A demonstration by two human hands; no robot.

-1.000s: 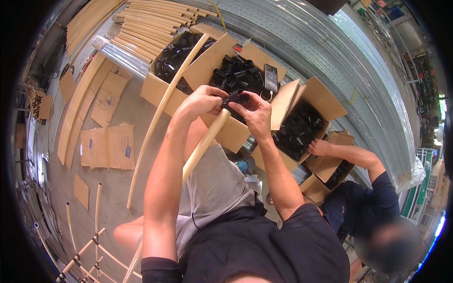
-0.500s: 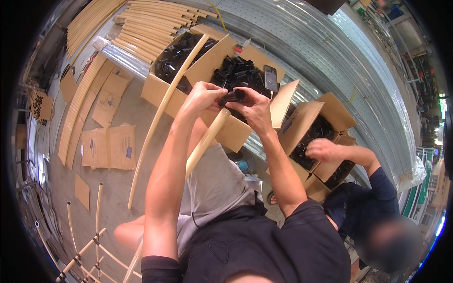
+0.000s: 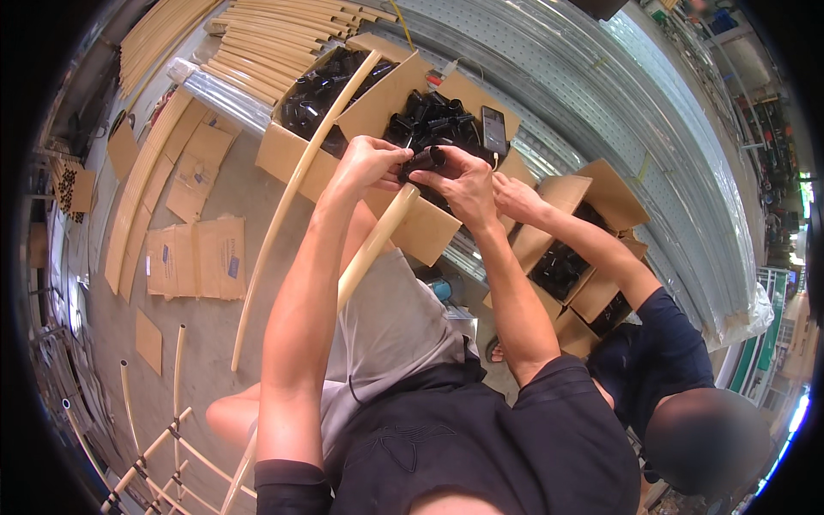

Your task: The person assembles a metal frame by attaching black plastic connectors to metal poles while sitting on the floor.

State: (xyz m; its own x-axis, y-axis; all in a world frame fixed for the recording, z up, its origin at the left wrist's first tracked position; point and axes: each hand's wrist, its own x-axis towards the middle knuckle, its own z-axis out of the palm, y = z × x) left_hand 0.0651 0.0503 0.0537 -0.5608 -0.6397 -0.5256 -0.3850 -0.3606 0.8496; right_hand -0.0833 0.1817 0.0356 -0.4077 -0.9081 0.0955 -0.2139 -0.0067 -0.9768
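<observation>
In front of me, over an open carton, my right hand (image 3: 463,182) grips a black tubular pipe fitting (image 3: 424,162). My left hand (image 3: 371,165) has its fingers pinched at the fitting's left side; the exact contact is partly hidden. Just below both hands is the upper end of a cream pipe (image 3: 378,245), which slants up from my lap, apart from the fitting. More black fittings (image 3: 433,118) fill the carton behind my hands.
A phone (image 3: 493,130) with a cable rests by the carton. A co-worker's hand (image 3: 518,200) is close to my right wrist. Another long cream pipe (image 3: 296,184) leans on the left carton (image 3: 287,153). A jointed pipe frame (image 3: 142,468) stands lower left; flattened cardboard (image 3: 196,259) lies on the floor.
The co-worker's hand has moved left from the right-hand carton to beside my right wrist. My hands stay nearly in place, with the black fitting slightly tilted and shifted.
</observation>
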